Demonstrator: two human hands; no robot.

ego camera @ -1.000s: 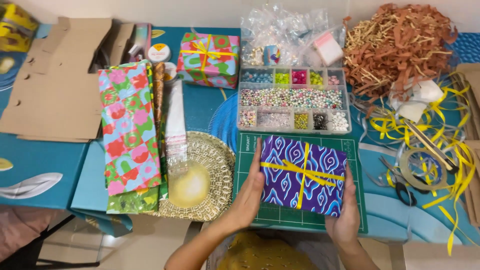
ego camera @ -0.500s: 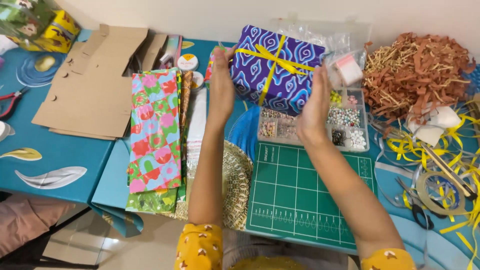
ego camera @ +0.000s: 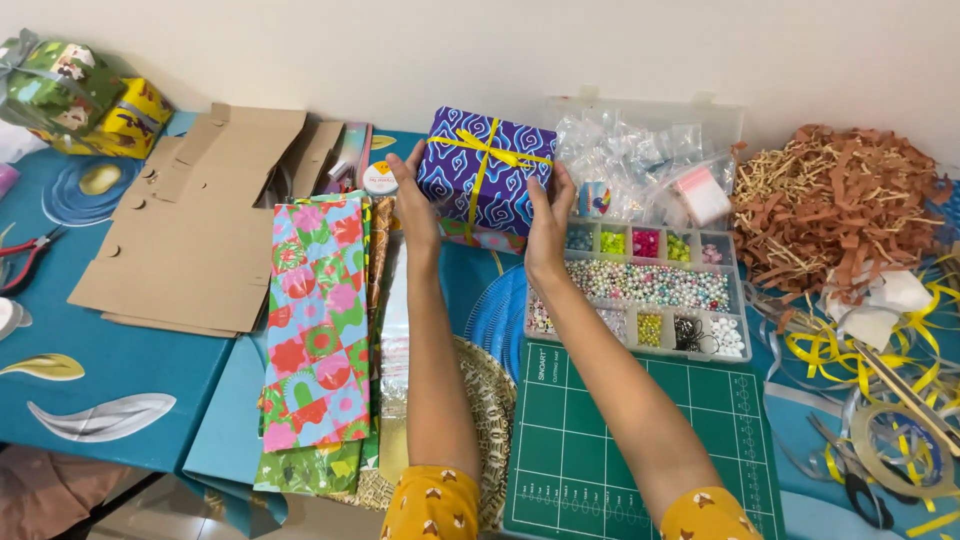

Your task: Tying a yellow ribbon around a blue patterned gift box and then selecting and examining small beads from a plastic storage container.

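Observation:
I hold a purple gift box [ego camera: 490, 175] with a white wave pattern and a yellow ribbon at the far side of the table. My left hand [ego camera: 413, 200] grips its left side and my right hand [ego camera: 549, 215] grips its right side. The box rests on top of another wrapped box [ego camera: 480, 240], of which only a pink and green edge shows beneath. Both arms stretch forward over the green cutting mat [ego camera: 640, 450].
Flat cardboard pieces [ego camera: 195, 230] and a floral wrapping sheet [ego camera: 315, 330] lie at left. A clear bead organiser [ego camera: 650, 290] sits right of the box, with small plastic bags [ego camera: 640, 160] behind it. Brown paper shreds [ego camera: 840, 200], yellow ribbon [ego camera: 850, 350] and tape [ego camera: 900, 445] fill the right side. Two wrapped gifts [ego camera: 80, 95] stand far left.
The purple box was lifted off the cutting mat and carried away from me to the back of the table, onto the other wrapped box. Both hands stayed on it.

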